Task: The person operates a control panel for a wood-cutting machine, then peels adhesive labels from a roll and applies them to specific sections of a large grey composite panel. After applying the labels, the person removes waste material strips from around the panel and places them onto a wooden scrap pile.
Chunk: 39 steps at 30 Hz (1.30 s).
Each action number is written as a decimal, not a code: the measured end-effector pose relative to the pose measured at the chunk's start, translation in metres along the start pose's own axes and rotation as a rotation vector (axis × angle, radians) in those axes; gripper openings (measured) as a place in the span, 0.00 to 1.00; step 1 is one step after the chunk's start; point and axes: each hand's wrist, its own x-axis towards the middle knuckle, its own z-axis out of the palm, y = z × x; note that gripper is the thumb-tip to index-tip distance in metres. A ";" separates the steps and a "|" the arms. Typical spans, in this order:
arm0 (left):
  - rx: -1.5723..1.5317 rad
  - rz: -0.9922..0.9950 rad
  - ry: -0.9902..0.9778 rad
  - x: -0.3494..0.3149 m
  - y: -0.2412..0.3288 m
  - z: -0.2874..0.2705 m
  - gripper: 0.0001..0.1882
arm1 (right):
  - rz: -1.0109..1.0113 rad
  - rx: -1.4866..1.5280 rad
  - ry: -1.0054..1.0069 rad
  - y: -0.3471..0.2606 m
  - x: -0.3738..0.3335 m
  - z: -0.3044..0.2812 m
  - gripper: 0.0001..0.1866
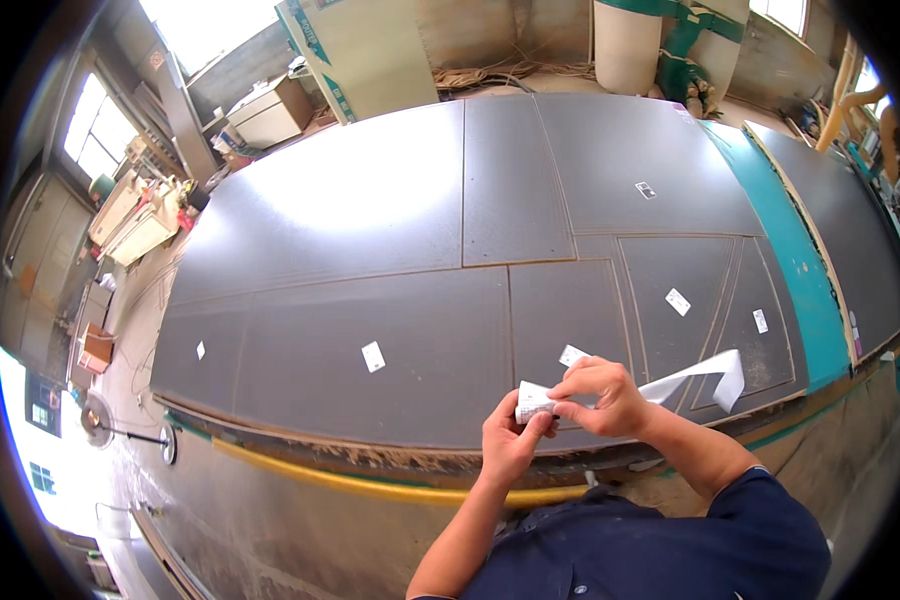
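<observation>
My left hand (511, 437) is closed around a small roll of white labels (533, 398), held over the near edge of the large dark grey board (390, 300). With thumb and fingers, my right hand (610, 398) pinches the label strip at the roll; whether a single label is peeled off is too small to tell. A long white strip of backing paper (698, 372) trails out to the right past my right wrist, bent over at its end. Just beyond my fingers, a white label (571, 355) lies on the board, partly covered.
Cut grooves divide the board into panels. Several carry a white label, such as one label (372, 356) at left and another (678, 301) at right. A teal bed strip (785, 260) separates a second dark board (850, 200). A yellow rail (370, 485) runs along the near side. A fan (100, 420) stands left.
</observation>
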 end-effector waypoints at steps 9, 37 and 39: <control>0.079 -0.112 0.088 0.033 0.026 -0.123 0.12 | 0.432 0.376 -0.157 0.034 0.097 0.087 0.04; -0.319 -0.499 0.379 0.079 -0.038 -0.184 0.15 | 0.112 -0.757 0.055 0.373 0.251 -0.005 0.09; -0.316 -0.430 0.379 0.087 -0.031 -0.178 0.15 | 0.121 -0.774 0.066 0.360 0.246 0.015 0.19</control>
